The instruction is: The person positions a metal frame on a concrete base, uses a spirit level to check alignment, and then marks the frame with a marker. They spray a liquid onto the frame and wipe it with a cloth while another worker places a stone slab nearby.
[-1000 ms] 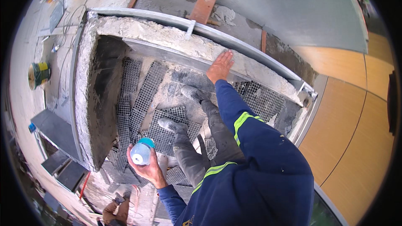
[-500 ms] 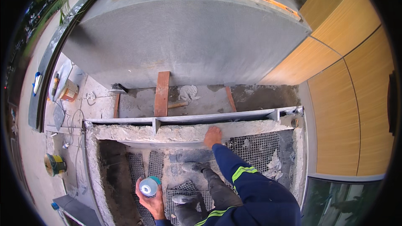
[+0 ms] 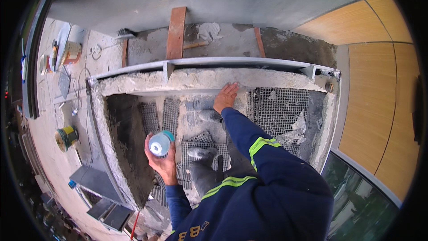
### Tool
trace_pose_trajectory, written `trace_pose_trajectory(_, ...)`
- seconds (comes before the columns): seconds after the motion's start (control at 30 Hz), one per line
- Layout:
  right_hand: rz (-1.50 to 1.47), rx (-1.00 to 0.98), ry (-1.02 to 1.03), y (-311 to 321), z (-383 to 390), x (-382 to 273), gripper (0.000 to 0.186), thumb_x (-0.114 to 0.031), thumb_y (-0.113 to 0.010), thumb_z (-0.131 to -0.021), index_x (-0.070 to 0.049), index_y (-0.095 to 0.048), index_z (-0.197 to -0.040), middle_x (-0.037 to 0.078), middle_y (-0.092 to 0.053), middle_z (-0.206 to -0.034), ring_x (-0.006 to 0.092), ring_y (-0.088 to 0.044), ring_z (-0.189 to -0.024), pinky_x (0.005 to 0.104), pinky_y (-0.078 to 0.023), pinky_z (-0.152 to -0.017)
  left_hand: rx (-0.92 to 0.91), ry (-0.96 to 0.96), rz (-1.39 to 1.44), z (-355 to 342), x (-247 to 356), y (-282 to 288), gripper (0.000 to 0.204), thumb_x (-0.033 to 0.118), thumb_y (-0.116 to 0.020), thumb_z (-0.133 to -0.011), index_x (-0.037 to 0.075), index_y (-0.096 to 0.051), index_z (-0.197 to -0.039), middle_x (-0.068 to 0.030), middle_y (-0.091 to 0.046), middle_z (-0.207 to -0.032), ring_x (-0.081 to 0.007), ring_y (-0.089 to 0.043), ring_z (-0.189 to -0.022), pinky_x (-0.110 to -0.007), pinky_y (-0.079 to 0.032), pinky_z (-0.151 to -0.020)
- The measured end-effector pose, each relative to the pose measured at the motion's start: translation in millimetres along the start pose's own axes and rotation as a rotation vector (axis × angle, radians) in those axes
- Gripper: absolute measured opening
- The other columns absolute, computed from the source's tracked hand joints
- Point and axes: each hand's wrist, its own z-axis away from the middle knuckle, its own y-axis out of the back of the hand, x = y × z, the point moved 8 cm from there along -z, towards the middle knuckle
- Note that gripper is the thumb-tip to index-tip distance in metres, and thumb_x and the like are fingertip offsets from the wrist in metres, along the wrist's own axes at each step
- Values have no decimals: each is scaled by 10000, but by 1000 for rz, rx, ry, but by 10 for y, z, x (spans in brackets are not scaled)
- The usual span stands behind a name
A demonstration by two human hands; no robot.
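Note:
My left hand (image 3: pixel 166 166) is wrapped round a clear plastic bottle (image 3: pixel 159 145) with a teal end, held over the sunken pit. My right hand (image 3: pixel 226 97) reaches forward with its fingers stretched out. Its fingertips lie against the rough mortar ledge (image 3: pixel 196 80) at the far side of the pit, and it holds nothing. Beyond the ledge runs a thin grey slab (image 3: pixel 240 60) with short upright pieces along it. Black plastic grid panels (image 3: pixel 278 111) cover parts of the pit floor around my feet.
A large grey slab wall (image 3: pixel 214 0) stands across the back. A reddish wooden plank (image 3: pixel 176 33) leans there beside a wooden-handled tool (image 3: pixel 196 44). Buckets (image 3: pixel 66 138) and a cable lie left. Wood-look panels (image 3: pixel 368 93) rise right, and a dark slab (image 3: pixel 99 184) sits lower left.
My view has tipped downward, so the orange level on the wall's top has left the picture. My right hand's fingers are straighter on the ledge. The bottle stays in my left hand.

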Motion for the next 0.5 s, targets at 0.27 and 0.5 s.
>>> trace_pose_trajectory(0.27,-306,186,430,-5,-750,506,238,-248,-615,-864,-37,-725,-846,250,-719,-963,441,-668,-967,573,-501,-846,-17,35,-96,-181,209,83,798,102,-924,-735,11,-553,-1436,-154,-677,-1330,-242,-693,-1155,-363,-543,-1033)
trace_pose_trajectory(0.5,-41,217,-72,468,-933,1496,716,-269,-612,-872,71,-472,-1486,267,-477,-1565,402,-561,-1360,586,-503,-1050,75,64,-312,186,118,654,793,129,-932,-726,31,-568,-1424,-128,-718,-1222,-221,-715,-1113,-369,-556,-1002)
